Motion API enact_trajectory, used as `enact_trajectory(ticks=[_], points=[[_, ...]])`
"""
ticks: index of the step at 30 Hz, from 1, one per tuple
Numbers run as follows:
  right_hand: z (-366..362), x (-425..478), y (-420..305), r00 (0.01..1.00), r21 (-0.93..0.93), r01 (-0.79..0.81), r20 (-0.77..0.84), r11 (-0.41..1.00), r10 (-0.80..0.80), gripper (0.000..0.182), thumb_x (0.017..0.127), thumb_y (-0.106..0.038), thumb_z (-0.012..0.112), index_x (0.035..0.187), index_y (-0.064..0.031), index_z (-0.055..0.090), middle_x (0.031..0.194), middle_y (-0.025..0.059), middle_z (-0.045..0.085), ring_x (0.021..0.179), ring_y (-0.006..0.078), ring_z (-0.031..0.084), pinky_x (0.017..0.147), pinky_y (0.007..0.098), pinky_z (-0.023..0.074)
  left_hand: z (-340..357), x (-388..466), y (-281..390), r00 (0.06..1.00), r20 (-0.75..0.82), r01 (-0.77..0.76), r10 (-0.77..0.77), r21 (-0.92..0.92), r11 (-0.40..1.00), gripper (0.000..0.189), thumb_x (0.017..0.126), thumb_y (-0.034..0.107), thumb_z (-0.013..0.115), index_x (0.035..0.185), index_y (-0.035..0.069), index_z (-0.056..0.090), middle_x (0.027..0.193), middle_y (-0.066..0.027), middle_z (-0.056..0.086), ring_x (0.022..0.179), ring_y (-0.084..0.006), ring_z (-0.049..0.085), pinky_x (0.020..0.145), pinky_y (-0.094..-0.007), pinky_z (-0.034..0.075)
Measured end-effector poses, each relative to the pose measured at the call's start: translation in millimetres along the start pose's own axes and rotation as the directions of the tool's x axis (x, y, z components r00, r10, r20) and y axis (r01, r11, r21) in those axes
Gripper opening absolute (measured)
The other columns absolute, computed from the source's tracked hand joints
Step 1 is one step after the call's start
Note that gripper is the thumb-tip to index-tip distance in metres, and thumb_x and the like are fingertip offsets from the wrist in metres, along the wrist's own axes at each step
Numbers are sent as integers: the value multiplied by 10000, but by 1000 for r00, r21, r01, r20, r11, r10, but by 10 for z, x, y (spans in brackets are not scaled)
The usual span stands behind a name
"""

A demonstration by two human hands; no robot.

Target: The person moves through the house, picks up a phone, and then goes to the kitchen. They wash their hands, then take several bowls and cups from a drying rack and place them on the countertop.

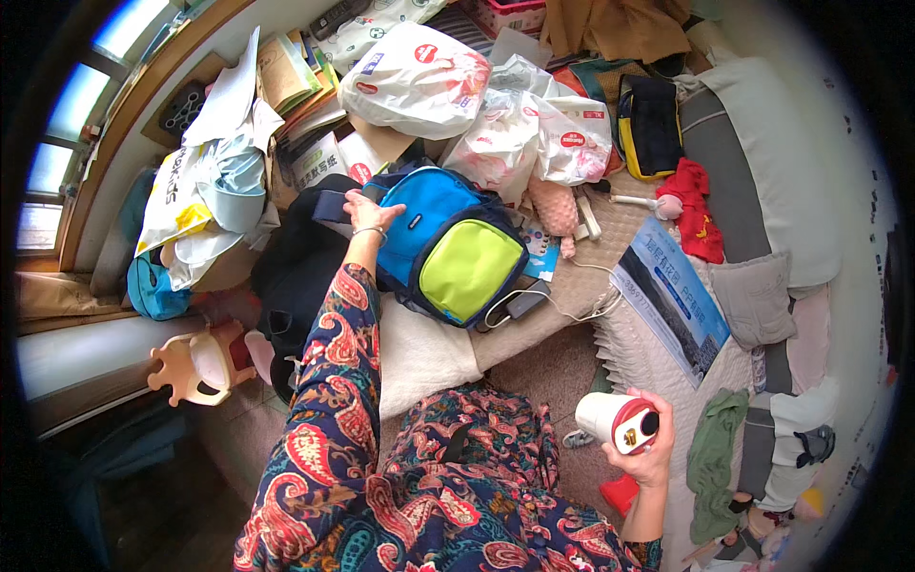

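A blue and lime-green backpack (429, 207) with dark trim lies on the quilted sofa seat in front of me. My left hand (370, 214) rests at its upper left corner, fingers by the dark strap, thumb spread over the blue fabric; whether it grips the strap is hard to tell. At the lower right my right hand (647, 443) holds a white cup with a red lid (597, 415), tilted, its top facing the camera. Black fabric (286, 264) lies left of the backpack. A dark power adapter (527, 300) with a white cable touches the area at its right.
White plastic diaper bags (414, 79) are piled behind the backpack. Papers and a tote bag (168, 193) stand at the left. A printed blue board (672, 293), a grey cushion (750, 297) and green cloth (718, 465) lie at the right. A beige child's seat (204, 365) is at lower left.
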State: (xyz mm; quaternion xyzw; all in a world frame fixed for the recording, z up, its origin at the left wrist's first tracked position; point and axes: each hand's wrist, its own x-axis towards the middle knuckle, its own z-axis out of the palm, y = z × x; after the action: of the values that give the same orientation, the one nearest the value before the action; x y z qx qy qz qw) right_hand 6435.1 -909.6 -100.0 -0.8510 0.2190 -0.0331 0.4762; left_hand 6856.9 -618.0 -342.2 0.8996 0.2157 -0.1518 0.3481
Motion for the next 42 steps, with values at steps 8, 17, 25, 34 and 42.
enact_trajectory(ticks=[8,17,25,34,42], points=[[-3,574,-320,980,-32,198,-28,980,-199,783,525,-176,817,1182,-3,427,1132,191,564,1048,261,563,926,366,437,318,-1588,-261,553,373,-732,745,-210,648,271,684,121,591,950,73,616,868,-161,604,831,-329,601,731,-389,488],[109,1669,-228,931,117,364,-49,924,-361,758,554,-36,796,1197,-12,395,1167,164,524,1084,235,528,957,350,420,120,-2986,-529,569,457,-569,684,-381,729,330,719,57,584,1038,121,644,806,-136,542,770,-324,556,686,-381,452],[609,2165,473,947,295,247,129,923,-294,713,563,-128,830,1150,-57,432,1036,81,562,953,162,564,848,303,478,243,-3415,-732,561,534,-548,632,-332,767,426,719,22,570,1118,159,632,783,-123,536,787,-299,558,713,-365,451],[1130,2046,568,886,218,328,267,919,-380,736,513,-175,837,1131,-67,453,1000,106,578,925,226,596,819,330,486,291,-3603,-884,562,629,-380,537,-380,843,527,660,-36,543,1122,198,641,779,-127,538,776,-297,557,698,-364,438],[1167,2015,731,795,-30,574,260,818,-548,743,524,-117,781,1173,-40,429,1079,168,528,1011,343,540,867,392,461,225,-3636,-786,602,564,-490,564,-297,820,520,661,20,586,1150,191,620,775,-131,514,774,-304,542,703,-359,434]])
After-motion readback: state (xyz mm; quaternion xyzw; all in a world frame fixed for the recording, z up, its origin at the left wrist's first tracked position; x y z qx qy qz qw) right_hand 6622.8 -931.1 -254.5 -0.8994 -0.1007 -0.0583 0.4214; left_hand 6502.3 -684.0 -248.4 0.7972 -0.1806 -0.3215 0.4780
